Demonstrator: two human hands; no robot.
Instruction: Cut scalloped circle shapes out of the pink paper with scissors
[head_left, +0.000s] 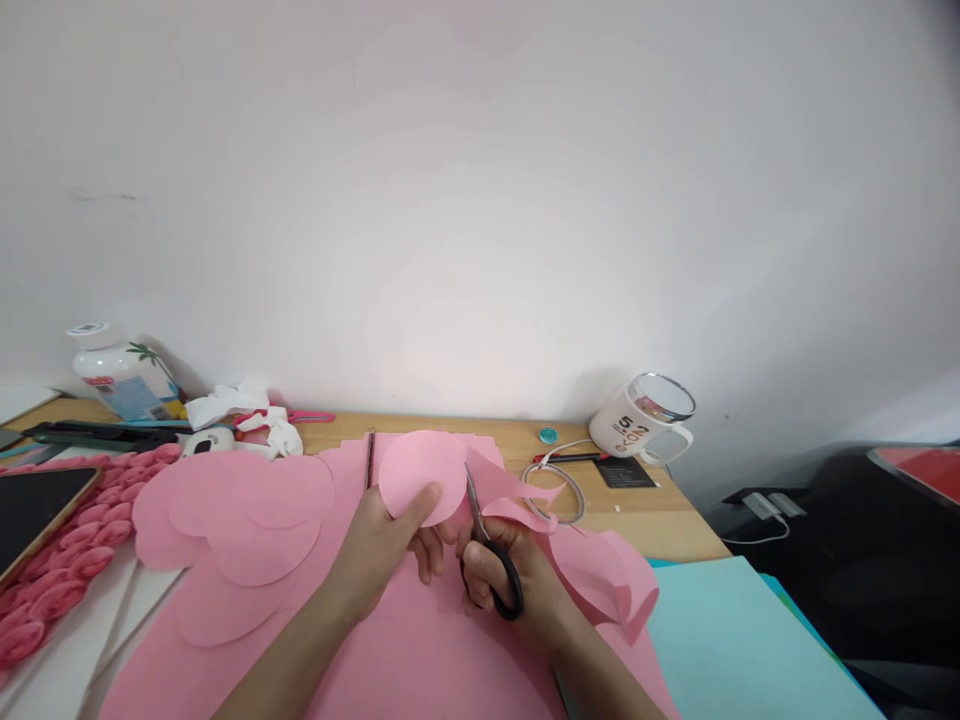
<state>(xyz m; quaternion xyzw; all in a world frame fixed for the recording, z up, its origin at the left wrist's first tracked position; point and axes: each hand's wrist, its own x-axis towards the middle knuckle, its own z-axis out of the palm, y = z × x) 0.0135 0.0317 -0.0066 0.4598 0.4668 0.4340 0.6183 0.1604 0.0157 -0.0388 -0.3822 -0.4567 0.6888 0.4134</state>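
Pink paper [420, 660] lies nearest us on the tabletop [619, 512], and above it the grip of our left hand [375, 545] pinches a pink disc [416, 475] between thumb and fingers. Our right hand [517, 565] wraps its grip around black-handled scissors [478, 518], whose blades stand at the disc's right edge; rounded pink pieces [259, 535] overlap to our left, and a white mug [630, 422] stands near the wall [480, 200].

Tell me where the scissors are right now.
In the head view, the scissors are just below centre, in the right hand, blades pointing up by the right edge of the pink paper circle in the left hand.
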